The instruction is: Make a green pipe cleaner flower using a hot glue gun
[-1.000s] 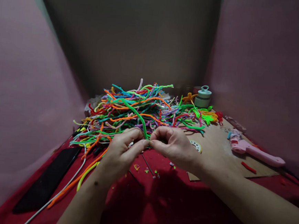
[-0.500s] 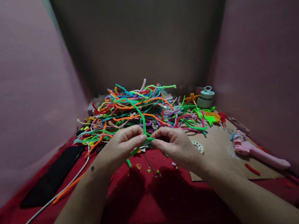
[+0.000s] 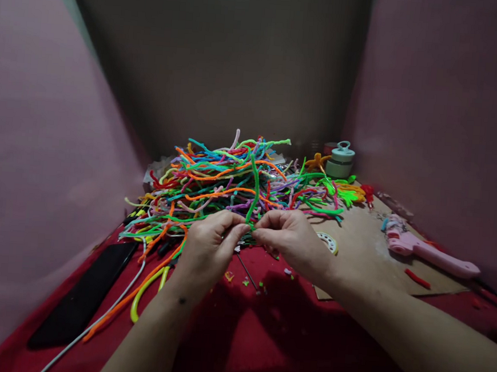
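A fuzzy green pipe cleaner (image 3: 254, 186) stands up from between my fingertips, its upper end curving slightly left. My left hand (image 3: 212, 240) pinches it near its lower part, thumb against fingers. From the other side my right hand (image 3: 289, 238) pinches the green pipe cleaner close to the left fingertips. The short bit between the two hands is mostly covered by the fingers. Right behind them lies a big heap of many-coloured pipe cleaners (image 3: 215, 175).
On the right, a pink hot glue gun (image 3: 434, 255) rests on cardboard (image 3: 363, 264) near a red pipe cleaner piece (image 3: 417, 279). A pale green jar (image 3: 340, 160) stands behind. Left are a black phone (image 3: 85, 296), a white cable (image 3: 109, 315) and yellow-handled pliers (image 3: 145, 289). Scraps dot the red cloth (image 3: 227, 345).
The green pipe cleaner has swung from leaning left to nearly upright, and its lower tail no longer shows under my left hand. My left wrist has shifted right, uncovering the yellow handles.
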{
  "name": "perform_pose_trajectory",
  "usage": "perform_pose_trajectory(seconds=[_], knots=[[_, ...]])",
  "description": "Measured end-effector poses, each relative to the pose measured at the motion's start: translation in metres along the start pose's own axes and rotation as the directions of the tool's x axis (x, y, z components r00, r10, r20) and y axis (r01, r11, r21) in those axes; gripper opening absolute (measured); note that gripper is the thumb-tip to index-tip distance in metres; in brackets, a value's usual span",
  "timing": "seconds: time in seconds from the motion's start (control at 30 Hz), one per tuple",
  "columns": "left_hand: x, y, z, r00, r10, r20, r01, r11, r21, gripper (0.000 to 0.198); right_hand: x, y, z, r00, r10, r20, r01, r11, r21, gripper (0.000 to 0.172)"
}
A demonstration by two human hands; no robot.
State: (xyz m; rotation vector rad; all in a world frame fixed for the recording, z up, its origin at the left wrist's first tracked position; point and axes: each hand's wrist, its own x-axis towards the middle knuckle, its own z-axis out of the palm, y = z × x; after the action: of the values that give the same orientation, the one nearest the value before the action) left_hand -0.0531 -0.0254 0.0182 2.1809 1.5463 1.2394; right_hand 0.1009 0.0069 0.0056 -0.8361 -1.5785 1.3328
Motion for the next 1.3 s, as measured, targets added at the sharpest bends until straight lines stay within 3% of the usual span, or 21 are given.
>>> perform_pose_trajectory(seconds=[0.17,0.33,0.4,0.43,0.5,0.57,0.63,0.7,0.8,0.87,0.97,1.03,1.13,1.3], knots=[[0.002,0.002,-0.002,0.937,-0.294,0.187,0.336,0.905,-0.261,0.017,-0.006,0.002,0.007,0.993,-0.106,-0.042,0.099,0.985,-0.142,0.012],[0.005,0.001,-0.007,0.929,-0.266,0.256,0.329,0.911,-0.248,0.018,-0.007,0.002,0.007,0.992,-0.129,0.007,0.128,0.977,-0.168,0.015],[0.005,0.003,-0.010,0.926,-0.245,0.288,0.314,0.923,-0.224,0.019,-0.007,0.000,0.004,0.964,-0.265,-0.020,0.254,0.939,-0.231,0.013],[0.005,0.004,-0.011,0.923,-0.231,0.308,0.305,0.927,-0.218,0.019,-0.008,-0.001,0.003,0.922,-0.385,-0.047,0.354,0.884,-0.305,0.012],[0.005,0.006,-0.014,0.917,-0.199,0.346,0.284,0.935,-0.215,0.021,-0.008,-0.002,-0.001,0.777,-0.628,-0.041,0.528,0.685,-0.502,0.015],[0.005,0.008,-0.015,0.909,-0.180,0.376,0.275,0.937,-0.215,0.021,-0.007,-0.003,-0.003,0.671,-0.738,0.068,0.585,0.471,-0.660,0.016],[0.004,0.008,-0.016,0.904,-0.171,0.392,0.270,0.938,-0.215,0.022,-0.006,-0.002,-0.005,0.646,-0.741,0.182,0.589,0.333,-0.737,0.016],[0.004,0.007,-0.016,0.909,-0.167,0.383,0.259,0.944,-0.205,0.021,-0.005,-0.001,-0.005,0.664,-0.710,0.234,0.577,0.288,-0.765,0.018],[0.005,0.004,-0.014,0.924,-0.183,0.335,0.252,0.951,-0.178,0.020,-0.007,-0.001,-0.004,0.726,-0.657,0.205,0.550,0.376,-0.746,0.018],[0.005,0.003,-0.012,0.928,-0.207,0.309,0.270,0.946,-0.177,0.019,-0.009,-0.002,-0.002,0.797,-0.588,0.140,0.504,0.518,-0.691,0.017],[0.005,0.002,-0.008,0.932,-0.238,0.272,0.298,0.932,-0.207,0.018,-0.011,-0.007,0.001,0.920,-0.388,0.052,0.350,0.756,-0.554,0.014],[0.005,0.003,-0.006,0.938,-0.245,0.244,0.302,0.924,-0.233,0.017,-0.011,-0.010,0.001,0.968,-0.247,0.034,0.236,0.867,-0.438,0.013],[0.005,0.003,-0.006,0.943,-0.254,0.217,0.303,0.923,-0.238,0.017,-0.008,-0.013,0.001,0.993,-0.116,0.029,0.119,0.945,-0.304,0.012],[0.005,0.003,-0.005,0.934,-0.288,0.210,0.341,0.895,-0.287,0.017,-0.003,-0.014,-0.003,0.997,-0.007,0.076,0.029,0.957,-0.290,0.012]])
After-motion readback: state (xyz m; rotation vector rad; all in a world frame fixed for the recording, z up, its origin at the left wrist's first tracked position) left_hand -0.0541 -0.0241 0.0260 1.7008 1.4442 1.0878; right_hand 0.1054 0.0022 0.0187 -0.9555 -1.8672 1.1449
